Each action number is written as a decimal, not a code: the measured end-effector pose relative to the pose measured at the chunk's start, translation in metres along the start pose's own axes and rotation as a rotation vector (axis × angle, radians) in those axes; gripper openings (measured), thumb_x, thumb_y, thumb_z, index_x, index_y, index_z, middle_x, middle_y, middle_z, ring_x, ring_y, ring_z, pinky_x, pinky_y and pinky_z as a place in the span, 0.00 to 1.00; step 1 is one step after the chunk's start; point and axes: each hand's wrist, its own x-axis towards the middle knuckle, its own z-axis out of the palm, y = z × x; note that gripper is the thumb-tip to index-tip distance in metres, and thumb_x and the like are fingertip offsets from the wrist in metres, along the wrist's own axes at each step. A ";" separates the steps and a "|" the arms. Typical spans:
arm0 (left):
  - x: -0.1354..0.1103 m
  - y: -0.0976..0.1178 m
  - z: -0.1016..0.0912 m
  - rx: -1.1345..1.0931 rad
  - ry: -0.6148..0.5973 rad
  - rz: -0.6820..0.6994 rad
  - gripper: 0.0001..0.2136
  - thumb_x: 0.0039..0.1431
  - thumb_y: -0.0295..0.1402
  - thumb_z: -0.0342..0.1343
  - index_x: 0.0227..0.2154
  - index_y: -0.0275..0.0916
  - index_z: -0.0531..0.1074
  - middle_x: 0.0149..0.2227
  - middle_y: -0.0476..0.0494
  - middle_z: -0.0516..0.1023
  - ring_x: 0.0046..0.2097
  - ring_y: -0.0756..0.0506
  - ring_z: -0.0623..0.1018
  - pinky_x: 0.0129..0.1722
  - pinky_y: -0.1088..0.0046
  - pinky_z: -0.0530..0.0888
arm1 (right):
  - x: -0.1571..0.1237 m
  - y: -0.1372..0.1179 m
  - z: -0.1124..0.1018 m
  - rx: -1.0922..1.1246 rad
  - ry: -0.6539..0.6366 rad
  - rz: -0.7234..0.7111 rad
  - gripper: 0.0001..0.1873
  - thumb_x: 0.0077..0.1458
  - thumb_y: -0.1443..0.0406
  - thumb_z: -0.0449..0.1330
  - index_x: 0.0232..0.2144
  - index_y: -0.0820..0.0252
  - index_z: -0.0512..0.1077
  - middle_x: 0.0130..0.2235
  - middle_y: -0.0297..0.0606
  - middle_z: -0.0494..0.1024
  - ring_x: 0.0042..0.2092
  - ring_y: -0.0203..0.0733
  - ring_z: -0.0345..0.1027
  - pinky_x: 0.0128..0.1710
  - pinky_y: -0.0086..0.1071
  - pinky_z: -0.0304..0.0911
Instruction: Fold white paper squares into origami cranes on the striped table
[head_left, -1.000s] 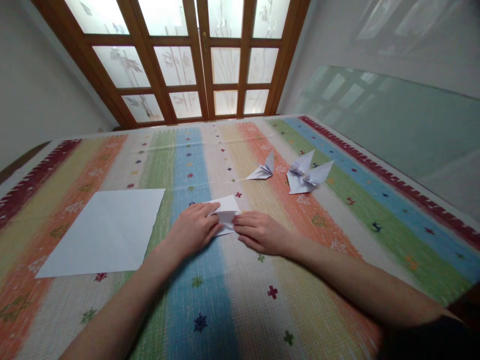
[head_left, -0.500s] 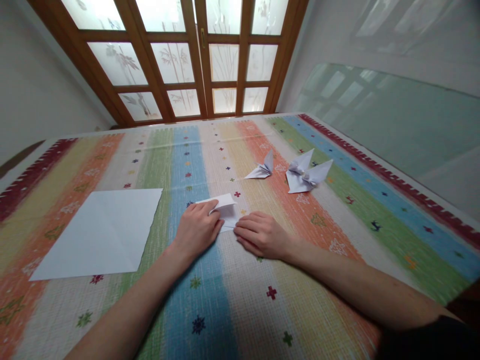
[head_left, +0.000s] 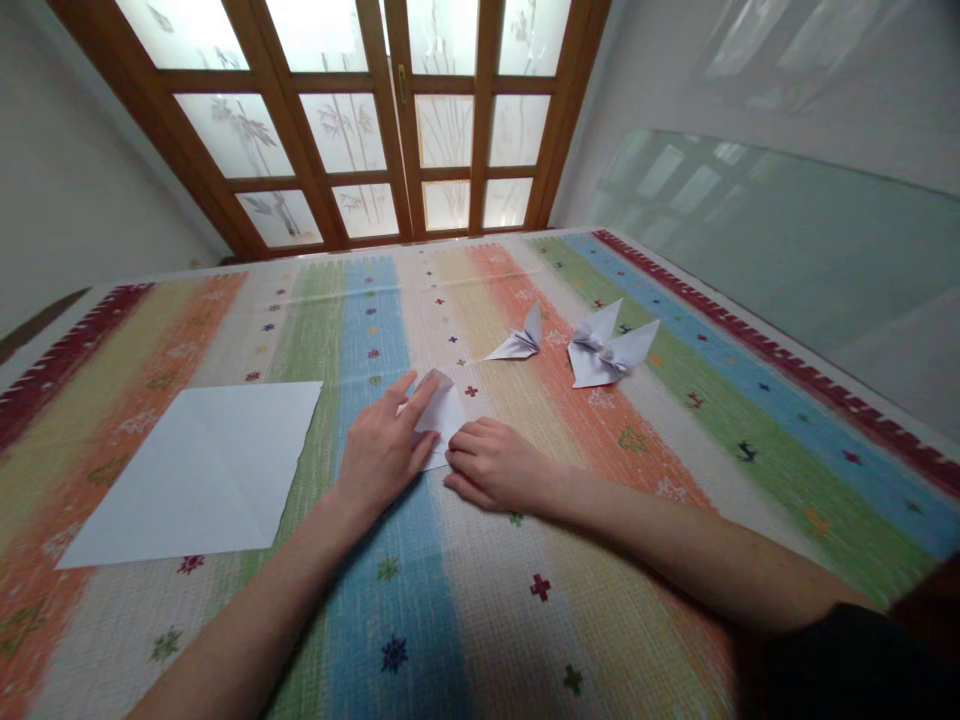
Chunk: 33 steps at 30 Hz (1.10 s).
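A small folded piece of white paper lies on the striped tablecloth in front of me. My left hand rests flat on its left part, fingers stretched out along the paper. My right hand sits at its lower right edge with fingers curled, pinching or pressing the paper's corner. Part of the paper is hidden under both hands.
A large flat white sheet lies to the left. Two finished folded paper figures stand further back on the right. Beyond the table is a wooden glazed door; a glass panel runs along the right side.
My left hand has opened from curled to fingers stretched flat over the paper. The paper's far flap now shows as a narrower pointed shape. Both hands shifted slightly left.
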 end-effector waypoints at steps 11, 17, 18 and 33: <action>0.053 -0.012 -0.056 0.348 -0.374 0.483 0.05 0.50 0.34 0.66 0.26 0.39 0.78 0.51 0.35 0.75 0.57 0.30 0.69 0.56 0.48 0.63 | 0.019 -0.007 0.006 -0.059 0.017 -0.036 0.14 0.65 0.62 0.50 0.34 0.65 0.71 0.34 0.45 0.75 0.35 0.44 0.66 0.35 0.37 0.57; 0.069 0.019 -0.068 0.563 -0.410 0.376 0.11 0.54 0.21 0.58 0.18 0.36 0.74 0.28 0.39 0.73 0.35 0.38 0.75 0.44 0.53 0.67 | 0.017 -0.010 0.006 -0.069 0.012 -0.014 0.16 0.65 0.62 0.51 0.31 0.64 0.72 0.32 0.44 0.74 0.33 0.43 0.66 0.32 0.36 0.56; 0.070 0.022 -0.069 0.586 -0.403 0.367 0.11 0.54 0.20 0.58 0.18 0.36 0.74 0.28 0.39 0.73 0.34 0.38 0.75 0.44 0.53 0.67 | 0.017 -0.010 0.006 -0.069 0.013 -0.006 0.16 0.65 0.61 0.51 0.31 0.64 0.73 0.32 0.44 0.74 0.33 0.43 0.66 0.32 0.36 0.56; 0.066 -0.021 -0.070 0.423 -0.320 0.292 0.06 0.50 0.32 0.65 0.22 0.38 0.76 0.41 0.40 0.78 0.45 0.35 0.74 0.50 0.50 0.65 | 0.012 -0.011 0.005 0.013 0.022 0.066 0.17 0.64 0.59 0.50 0.33 0.66 0.72 0.45 0.49 0.73 0.35 0.42 0.67 0.34 0.37 0.61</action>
